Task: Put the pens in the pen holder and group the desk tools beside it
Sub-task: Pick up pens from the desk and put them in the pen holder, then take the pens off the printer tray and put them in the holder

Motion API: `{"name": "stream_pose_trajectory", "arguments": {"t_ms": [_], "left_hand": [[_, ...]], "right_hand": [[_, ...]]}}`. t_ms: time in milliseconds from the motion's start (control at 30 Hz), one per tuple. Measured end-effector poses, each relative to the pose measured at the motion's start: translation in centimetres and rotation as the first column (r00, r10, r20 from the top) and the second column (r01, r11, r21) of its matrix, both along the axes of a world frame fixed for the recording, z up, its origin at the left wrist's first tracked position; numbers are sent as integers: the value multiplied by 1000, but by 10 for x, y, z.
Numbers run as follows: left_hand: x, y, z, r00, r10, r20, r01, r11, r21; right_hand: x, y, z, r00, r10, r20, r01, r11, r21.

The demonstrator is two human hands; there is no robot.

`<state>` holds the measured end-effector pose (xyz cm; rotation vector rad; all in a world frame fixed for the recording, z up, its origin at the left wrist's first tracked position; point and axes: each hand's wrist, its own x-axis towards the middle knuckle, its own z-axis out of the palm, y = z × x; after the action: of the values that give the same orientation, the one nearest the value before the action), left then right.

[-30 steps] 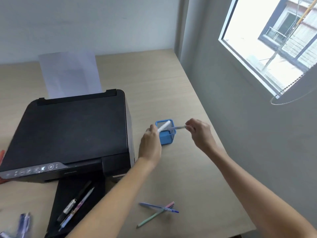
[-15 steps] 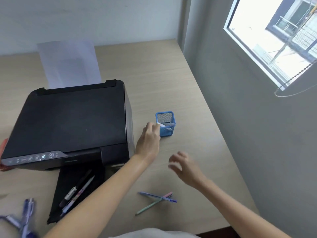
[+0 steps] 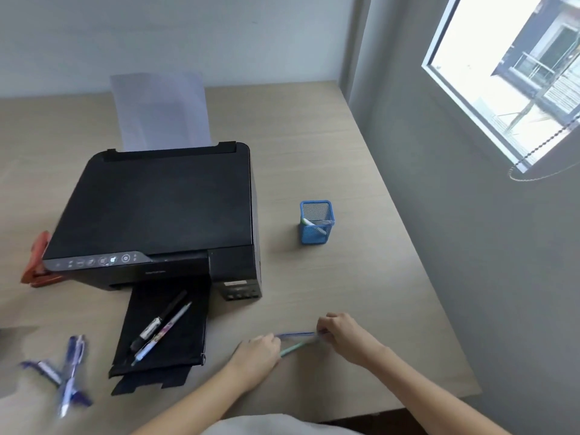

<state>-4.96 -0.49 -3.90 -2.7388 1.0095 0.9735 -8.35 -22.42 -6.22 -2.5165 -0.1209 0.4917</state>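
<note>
A blue mesh pen holder (image 3: 316, 233) stands on the desk right of the printer, with two pens (image 3: 312, 223) leaning inside it. Near the front edge my left hand (image 3: 256, 356) is closed over the near end of a green pen (image 3: 292, 349). My right hand (image 3: 342, 332) pinches the far end of a blue pen (image 3: 296, 335), with a pink tip just showing by its fingers. A black marker (image 3: 157, 323) and a white pen (image 3: 163, 334) lie on the printer's output tray. Blurred blue pens (image 3: 67, 373) lie at the front left.
A black printer (image 3: 163, 208) with a paper sheet (image 3: 160, 111) in its feeder fills the desk's middle; its black tray (image 3: 185, 353) juts toward me. An orange tool (image 3: 39, 265) lies at the printer's left. A grey wall and window bound the right side.
Both hands let go of their pens into the holder, then drew back to the front edge, where they now grip the loose pens. The camera tilted down.
</note>
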Motion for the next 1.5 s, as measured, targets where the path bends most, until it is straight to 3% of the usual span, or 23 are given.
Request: {"name": "stream_pose_trajectory", "arguments": {"t_ms": [133,267,367,500,633,800,933,1100,1167,1233,1367,1500], "left_hand": [[15,-8,19,993,114,-9,-114,992,-48],[60,-35,78,950,238,204,-167,935,-313],[106,-72,115,892,385,238,-232,841,-489],[152,-117,132,882,399,251,-280,872,-402],[165,-135,121,898,381,222,-295,893,-341],[113,-92,105,907,334,257,-138,811,-569],[41,9,83,941,284,186,-70,700,-711],[39,142,34,730,660,180,-404,628,-665],[55,175,18,659,736,158,-524,599,-605],[68,192,6,672,735,88,-603,613,-511],[75,212,-7,733,670,113,-596,714,-366],[74,221,12,713,697,76,-623,680,-387]], "right_hand": [[20,-29,30,921,-373,110,353,921,164],[53,-61,75,711,-638,294,580,769,267],[90,-71,93,667,-645,374,598,762,248],[137,-68,90,740,-551,385,560,823,100],[151,-59,86,762,-538,360,543,834,96],[104,-40,76,714,-525,464,520,841,150],[54,-12,42,865,-383,325,371,923,103],[25,51,28,976,-38,213,27,998,55],[29,86,30,980,84,183,-93,995,45],[38,121,32,966,190,177,-198,980,32],[61,188,38,907,328,263,-334,942,-25],[80,242,29,857,419,300,-386,908,-165]]}}
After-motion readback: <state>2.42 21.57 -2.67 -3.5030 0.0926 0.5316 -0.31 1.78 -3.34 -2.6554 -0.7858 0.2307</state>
